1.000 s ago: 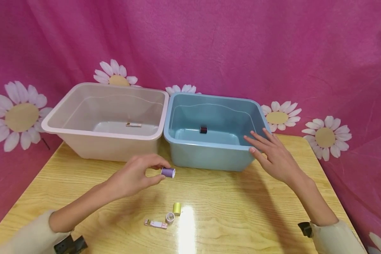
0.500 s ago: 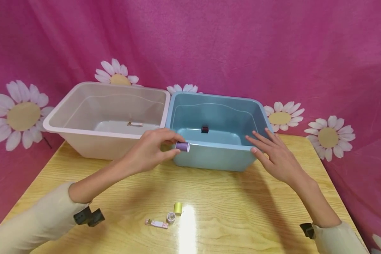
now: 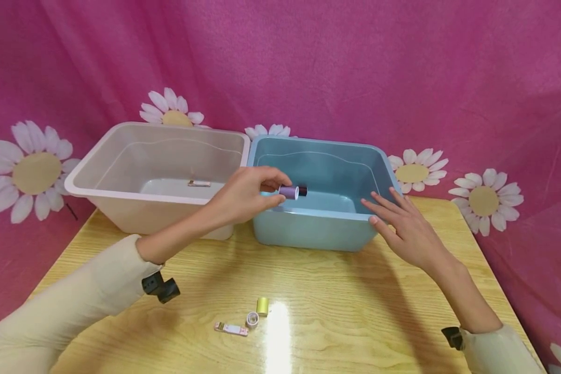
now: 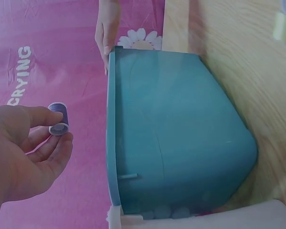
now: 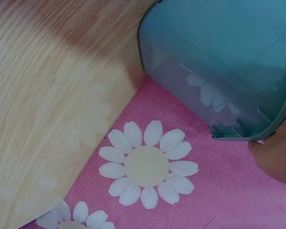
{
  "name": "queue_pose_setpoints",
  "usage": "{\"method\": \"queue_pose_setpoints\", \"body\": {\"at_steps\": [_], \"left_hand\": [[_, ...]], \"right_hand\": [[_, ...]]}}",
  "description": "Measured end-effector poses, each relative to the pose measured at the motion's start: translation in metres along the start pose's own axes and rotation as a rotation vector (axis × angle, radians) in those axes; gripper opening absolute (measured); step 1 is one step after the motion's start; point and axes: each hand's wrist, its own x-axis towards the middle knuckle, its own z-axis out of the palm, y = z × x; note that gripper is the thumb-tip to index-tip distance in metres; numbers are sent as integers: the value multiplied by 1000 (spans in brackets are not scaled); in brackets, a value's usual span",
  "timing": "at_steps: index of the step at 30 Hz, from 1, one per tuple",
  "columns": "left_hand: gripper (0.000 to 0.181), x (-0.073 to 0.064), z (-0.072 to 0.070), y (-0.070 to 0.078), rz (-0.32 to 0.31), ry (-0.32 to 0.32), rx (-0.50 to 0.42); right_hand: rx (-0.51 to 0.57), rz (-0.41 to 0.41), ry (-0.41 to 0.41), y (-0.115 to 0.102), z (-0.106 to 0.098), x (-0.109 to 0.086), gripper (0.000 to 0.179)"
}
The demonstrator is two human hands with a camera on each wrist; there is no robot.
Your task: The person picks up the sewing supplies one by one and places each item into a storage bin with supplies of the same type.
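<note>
Between the thumb and fingertips of my left hand [image 3: 245, 196], a purple thread spool [image 3: 288, 192] is pinched over the front rim of the blue bin [image 3: 310, 232]. In the left wrist view the purple spool [image 4: 60, 117] has white ends and hangs clear of the bin. A dark thread spool [image 3: 303, 191] lies on the bin's floor, partly hidden behind the purple one. My right hand [image 3: 405, 231] touches the bin's right front rim with its fingers spread; the right wrist view shows part of this hand [image 5: 276, 151] at the rim.
A pale pink bin [image 3: 154, 213] stands left of the blue one, with a small flat strip [image 3: 199, 183] inside. Near the table's front lie a yellow thread spool [image 3: 262, 306], a whitish spool [image 3: 252, 319] seen end-on and a pink-and-white strip [image 3: 231, 329]. A pink flowered cloth [image 3: 332, 67] hangs behind.
My left hand has carried the purple spool up, forward and to the right, from above the table to over the blue bin. My right hand has stayed at the rim.
</note>
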Motion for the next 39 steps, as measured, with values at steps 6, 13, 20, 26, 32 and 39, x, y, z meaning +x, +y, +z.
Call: {"method": "queue_pose_setpoints", "body": {"at_steps": [6,13,20,26,32,39], "left_hand": [[21,19,5,4,-42,-32,6],[21,35,13,7,-80,-46,8],[21,51,21,6,-93,-48,21],[21,63,28,6,-77,-71,20],[21,76,36,8,-46,-108,9],[21,83,40,3,-59,-117,18]], "right_hand": [[1,4,3,0,1,-1,48],[-3,-9,8,1,1,0,47],[-5,-9,11,1,0,0,47],[-2,-5,19,2,0,-2,47],[-10,14,15,3,-3,-5,47],[-14,-5,5,2,-1,-2,46]]}}
